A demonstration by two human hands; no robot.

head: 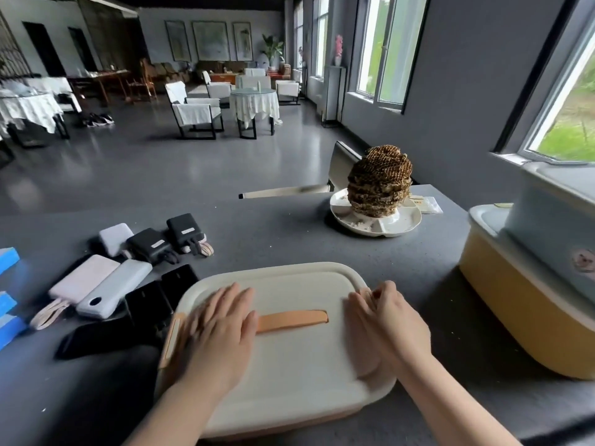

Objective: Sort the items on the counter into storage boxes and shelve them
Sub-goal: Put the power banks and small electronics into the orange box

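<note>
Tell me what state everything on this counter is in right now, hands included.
White storage box: lid on, closed.
Left hand: flat on the lid.
Right hand: resting on the lid, fingers loosely bent.
Power banks: loose on the counter, unsorted.
Yellow box: lidded, blue box stacked on it.
Honeycomb: upright on a white plate.

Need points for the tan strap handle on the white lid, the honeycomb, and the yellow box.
strap handle (293,320): head view, middle of the tan strap on the white lid.
honeycomb (380,181): head view, centre of the brown stack on the plate.
yellow box (528,320): head view, its front wall.
</note>
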